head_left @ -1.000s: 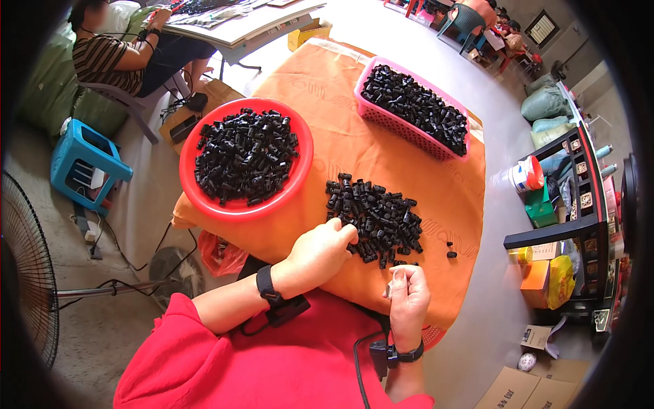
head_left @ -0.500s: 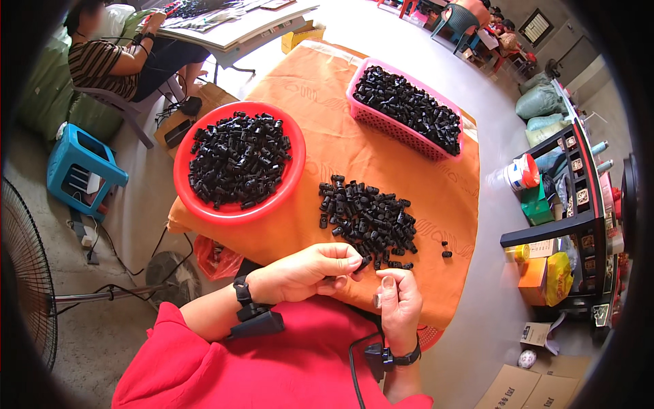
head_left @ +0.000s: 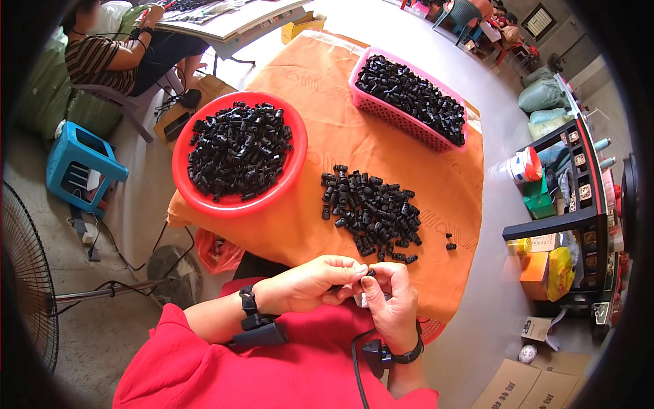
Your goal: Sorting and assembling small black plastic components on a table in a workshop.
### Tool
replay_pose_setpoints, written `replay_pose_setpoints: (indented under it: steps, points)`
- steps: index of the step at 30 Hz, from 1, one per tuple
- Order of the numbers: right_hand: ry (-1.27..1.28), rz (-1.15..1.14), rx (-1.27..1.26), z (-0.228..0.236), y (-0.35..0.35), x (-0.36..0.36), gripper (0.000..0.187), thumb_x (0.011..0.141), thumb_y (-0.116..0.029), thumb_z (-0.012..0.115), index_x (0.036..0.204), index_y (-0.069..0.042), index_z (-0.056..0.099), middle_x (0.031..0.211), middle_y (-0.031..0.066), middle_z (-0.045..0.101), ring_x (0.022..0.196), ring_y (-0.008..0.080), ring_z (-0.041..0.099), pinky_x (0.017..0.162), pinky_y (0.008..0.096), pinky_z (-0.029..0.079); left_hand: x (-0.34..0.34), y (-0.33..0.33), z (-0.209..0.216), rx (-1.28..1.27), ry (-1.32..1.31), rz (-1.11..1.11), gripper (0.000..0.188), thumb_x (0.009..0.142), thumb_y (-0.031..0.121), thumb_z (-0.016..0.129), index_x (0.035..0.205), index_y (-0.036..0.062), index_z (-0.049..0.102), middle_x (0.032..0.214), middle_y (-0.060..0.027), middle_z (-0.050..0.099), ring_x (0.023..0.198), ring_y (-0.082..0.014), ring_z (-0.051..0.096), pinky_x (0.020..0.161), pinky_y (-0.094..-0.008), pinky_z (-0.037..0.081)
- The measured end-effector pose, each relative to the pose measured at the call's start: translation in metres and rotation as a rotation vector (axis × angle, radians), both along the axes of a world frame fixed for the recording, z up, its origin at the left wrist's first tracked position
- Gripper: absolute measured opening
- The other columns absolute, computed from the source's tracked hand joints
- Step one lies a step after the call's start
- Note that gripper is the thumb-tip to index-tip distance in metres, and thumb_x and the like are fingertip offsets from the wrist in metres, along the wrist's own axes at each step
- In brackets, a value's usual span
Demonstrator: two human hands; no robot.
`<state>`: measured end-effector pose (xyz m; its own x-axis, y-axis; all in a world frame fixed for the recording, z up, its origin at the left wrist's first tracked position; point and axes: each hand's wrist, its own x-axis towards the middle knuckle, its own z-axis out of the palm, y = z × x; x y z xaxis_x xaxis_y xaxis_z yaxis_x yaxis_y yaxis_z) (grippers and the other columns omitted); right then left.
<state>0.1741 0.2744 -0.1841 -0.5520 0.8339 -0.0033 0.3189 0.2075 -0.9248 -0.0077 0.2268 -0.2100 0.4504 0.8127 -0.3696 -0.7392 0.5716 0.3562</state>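
My two hands meet in front of my body, at the near edge of the orange cloth (head_left: 272, 225). Between thumb and fingers, my left hand (head_left: 310, 281) pinches a small black cord lock (head_left: 370, 273). Closed on the same piece from the other side is my right hand (head_left: 394, 300), with its thumb against it. A small pale thing shows under the fingers, too hidden to name. Just beyond lies a loose heap of black cord locks (head_left: 371, 211). More of them fill a red basin (head_left: 182, 174) at the left and a pink basket (head_left: 395, 119) at the far right.
A couple of stray cord locks (head_left: 450, 245) lie right of the heap. To the left stand a blue stool (head_left: 85, 167) and a fan (head_left: 27, 279). A person (head_left: 112, 58) sits at a far-left table (head_left: 235, 27). Along the right is a dark shelf (head_left: 552, 228).
My right hand has moved up and left to my left hand, and its fingers now close on the cord lock. My left hand has moved slightly right.
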Motion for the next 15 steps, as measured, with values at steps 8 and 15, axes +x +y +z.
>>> replay_pose_setpoints:
  steps: [8, 15]
  points:
    - [0.109, 0.034, -0.161, 0.0074, 0.0014, 0.0032, 0.012, 0.101, -0.009, 0.055, 0.109, 0.0, 0.058, 0.082, 0.0057, 0.069, 0.074, 0.0098, 0.066, 0.064, 0.0249, 0.053, 0.0013, -0.0027, -0.0003, -0.03, -0.029, -0.002, 0.019, 0.098, 0.022, 0.061, 0.096, 0.004, 0.064, 0.084, -0.0028, 0.062, 0.064, -0.006, 0.048, 0.049, -0.0191, 0.03]
    - [0.108, 0.017, -0.148, 0.0078, 0.0016, 0.0034, 0.013, 0.101, -0.009, 0.055, 0.108, 0.0, 0.06, 0.079, 0.0046, 0.067, 0.072, 0.0077, 0.063, 0.063, 0.023, 0.052, 0.0037, -0.0065, -0.0048, 0.002, -0.053, -0.019, 0.019, 0.098, 0.022, 0.061, 0.098, 0.0042, 0.065, 0.088, -0.0033, 0.064, 0.065, -0.006, 0.047, 0.05, -0.0195, 0.03]
